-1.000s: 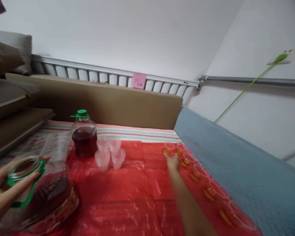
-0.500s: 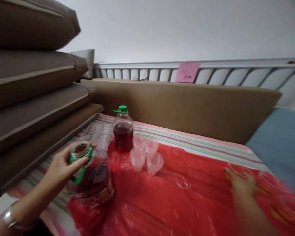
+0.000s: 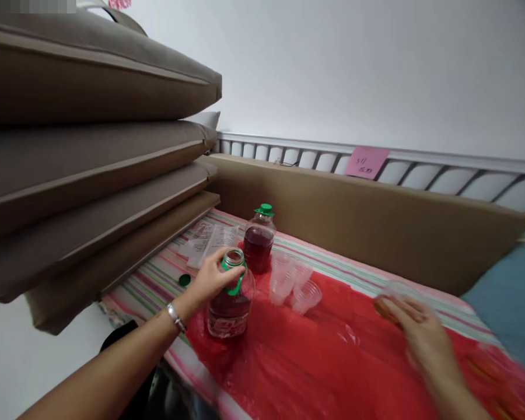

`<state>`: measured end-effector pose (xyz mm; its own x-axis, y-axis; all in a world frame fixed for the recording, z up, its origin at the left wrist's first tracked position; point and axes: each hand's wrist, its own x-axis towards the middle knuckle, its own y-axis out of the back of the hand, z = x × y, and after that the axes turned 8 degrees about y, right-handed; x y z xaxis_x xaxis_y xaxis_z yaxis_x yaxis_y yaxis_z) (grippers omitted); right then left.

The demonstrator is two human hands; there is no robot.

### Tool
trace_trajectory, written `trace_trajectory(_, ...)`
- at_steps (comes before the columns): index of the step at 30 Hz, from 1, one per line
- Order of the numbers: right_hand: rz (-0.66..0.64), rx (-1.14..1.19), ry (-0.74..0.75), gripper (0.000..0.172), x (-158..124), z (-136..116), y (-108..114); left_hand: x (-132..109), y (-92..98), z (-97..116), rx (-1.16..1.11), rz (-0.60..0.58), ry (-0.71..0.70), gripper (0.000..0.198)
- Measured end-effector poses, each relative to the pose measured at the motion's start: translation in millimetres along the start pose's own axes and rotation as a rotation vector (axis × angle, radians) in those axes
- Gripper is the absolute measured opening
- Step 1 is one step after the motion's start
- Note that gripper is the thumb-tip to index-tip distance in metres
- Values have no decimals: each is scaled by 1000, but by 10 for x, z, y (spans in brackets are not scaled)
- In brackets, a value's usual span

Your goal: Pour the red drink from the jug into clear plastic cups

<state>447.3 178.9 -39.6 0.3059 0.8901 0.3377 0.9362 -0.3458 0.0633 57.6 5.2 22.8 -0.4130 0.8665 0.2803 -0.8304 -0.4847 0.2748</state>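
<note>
My left hand (image 3: 216, 274) is closed round the neck of an uncapped clear jug (image 3: 230, 318) half full of dark red liquid, with a green collar at its mouth. Off to the right, my right hand (image 3: 420, 329) has its fingers round a clear plastic cup (image 3: 402, 291), blurred by motion, with something amber at its base. Behind the held jug stands a second jug (image 3: 259, 245) of dark red liquid, its green cap on. Several clear plastic cups (image 3: 306, 296) are grouped beside it on a red plastic sheet (image 3: 315, 350).
A loose green cap (image 3: 184, 280) and printed papers (image 3: 212, 242) lie on the striped cloth (image 3: 157, 280). Stacked brown cushions (image 3: 114, 149) rise at left. A brown panel (image 3: 354, 221) stands along the back. Blurred clear cups (image 3: 490, 367) with amber bases are at lower right.
The camera view has shifted, so the scene sits further right. My right hand has lifted a clear cup and moved it left, away from the others. My left hand still grips the jug neck.
</note>
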Motion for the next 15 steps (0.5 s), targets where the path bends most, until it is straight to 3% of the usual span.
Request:
trace_trajectory(3,-195,59,12,72,-388,-623,-467,2,10,-25,-32,-7,-34,34)
trace_trajectory(7,-447,48,102,72,-761,-1215,-948,4,28,-42,-67,-21,-80,32)
trace_trajectory(11,-568,22,178,71,-989,-1622,-1341,1,47,-53,-91,-22,-100,34)
trace_trajectory(15,-626,-162,377,61,-1135,-1884,-1595,9,50,-67,-105,-34,-109,32)
